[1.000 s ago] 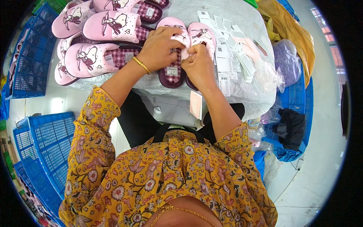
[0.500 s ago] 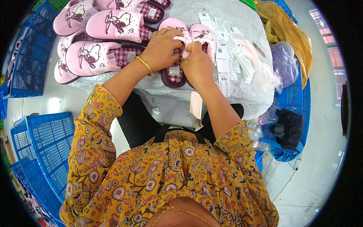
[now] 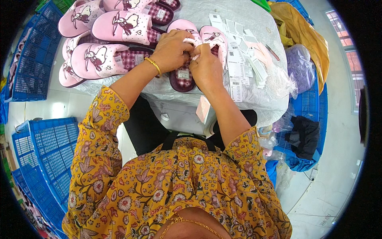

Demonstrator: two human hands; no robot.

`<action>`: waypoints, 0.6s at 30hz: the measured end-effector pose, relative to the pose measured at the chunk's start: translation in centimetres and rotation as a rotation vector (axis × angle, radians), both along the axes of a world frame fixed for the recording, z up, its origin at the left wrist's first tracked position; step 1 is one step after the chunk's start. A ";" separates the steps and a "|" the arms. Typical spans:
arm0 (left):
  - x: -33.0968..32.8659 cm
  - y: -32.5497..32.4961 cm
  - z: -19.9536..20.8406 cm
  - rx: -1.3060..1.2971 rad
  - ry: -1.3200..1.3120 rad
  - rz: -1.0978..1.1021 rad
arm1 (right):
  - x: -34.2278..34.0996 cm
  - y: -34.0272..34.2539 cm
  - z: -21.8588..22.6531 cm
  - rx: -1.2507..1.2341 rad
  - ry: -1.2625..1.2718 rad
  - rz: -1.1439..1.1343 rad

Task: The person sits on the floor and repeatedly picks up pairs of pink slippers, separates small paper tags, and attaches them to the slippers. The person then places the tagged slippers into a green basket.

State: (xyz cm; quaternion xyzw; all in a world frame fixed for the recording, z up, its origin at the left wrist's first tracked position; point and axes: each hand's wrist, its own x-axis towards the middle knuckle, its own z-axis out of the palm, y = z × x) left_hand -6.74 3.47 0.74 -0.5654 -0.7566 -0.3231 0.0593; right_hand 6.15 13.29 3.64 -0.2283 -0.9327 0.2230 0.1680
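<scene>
A pair of pink slippers with dark plaid insoles lies at the table's front edge, toes pointing away. Over the left slipper (image 3: 183,74) bends my left hand (image 3: 172,51), its fingers closed on the edge of the upper. My right hand (image 3: 206,67) comes from the other side, thumb and fingers pinched at the same edge. The fingertips nearly meet there, and any small thing between them is hidden. Beside it, the right slipper (image 3: 213,36) is partly covered by my right hand. Below my right wrist a pink and white card tag (image 3: 203,109) hangs at the table edge.
More pink slippers (image 3: 97,59) are stacked at the left. Paper labels (image 3: 235,71) and a red pen-like item (image 3: 272,52) lie on the plastic-covered table (image 3: 254,20) at right. Blue crates (image 3: 53,155) stand at left; bagged purple material (image 3: 301,67) is at right.
My right hand has turned slightly and its fingers have shifted at the slipper's edge. The hanging tag has swung a little to the left. My left hand keeps its grip.
</scene>
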 end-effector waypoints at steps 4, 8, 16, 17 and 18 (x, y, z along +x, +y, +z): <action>-0.2 0.1 1.0 -0.101 0.136 -0.054 | 0.2 0.1 -0.3 -0.017 0.048 -0.009; -0.9 1.1 1.7 -0.197 0.313 -0.053 | 0.5 0.7 -1.2 -0.020 0.163 0.032; -0.9 1.9 2.3 -0.257 0.620 -0.208 | 3.3 1.9 -0.4 -0.268 0.208 0.138; -0.8 2.1 2.5 -0.252 0.667 -0.217 | 4.0 2.0 -0.3 -0.260 0.249 0.142; -0.7 2.0 3.0 -0.314 0.640 -0.218 | 5.4 1.7 0.5 -0.272 0.264 0.126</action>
